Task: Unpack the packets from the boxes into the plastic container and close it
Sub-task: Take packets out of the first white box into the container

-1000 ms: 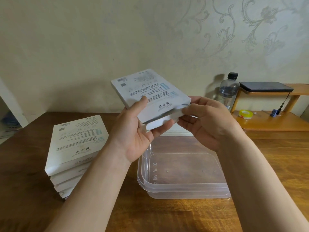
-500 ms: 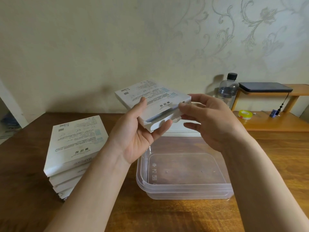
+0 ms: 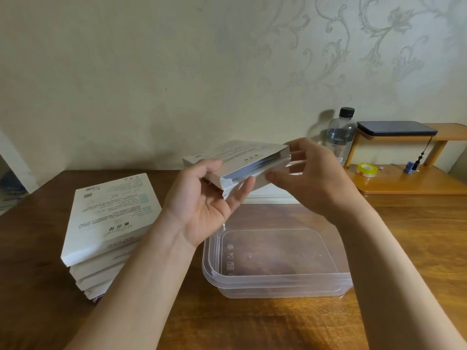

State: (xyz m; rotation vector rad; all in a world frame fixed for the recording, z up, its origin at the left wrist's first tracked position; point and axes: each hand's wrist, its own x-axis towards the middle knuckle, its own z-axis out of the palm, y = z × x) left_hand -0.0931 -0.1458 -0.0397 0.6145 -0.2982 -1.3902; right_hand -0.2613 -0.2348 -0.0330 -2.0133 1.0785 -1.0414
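Note:
Above the table, my left hand (image 3: 202, 205) grips a flat white box (image 3: 242, 152) by its near corner, thumb on top and fingers underneath. The end facing me is open, and grey packet edges show inside. My right hand (image 3: 316, 178) is at the box's right end, pinching the open end flap between thumb and fingers. Below both hands stands the clear plastic container (image 3: 278, 279), open with nothing inside. A stack of several matching white boxes (image 3: 108, 215) sits to its left.
A flat white piece (image 3: 273, 195), perhaps the lid, lies just behind the container. At the back right a low wooden shelf (image 3: 409, 183) carries a tape roll (image 3: 367, 170) and a dark phone (image 3: 396, 128). A plastic bottle (image 3: 340, 137) stands beside it.
The held box has tipped from steeply raised to almost level. Its end flap has come open, and my right hand has shifted to the box's right end.

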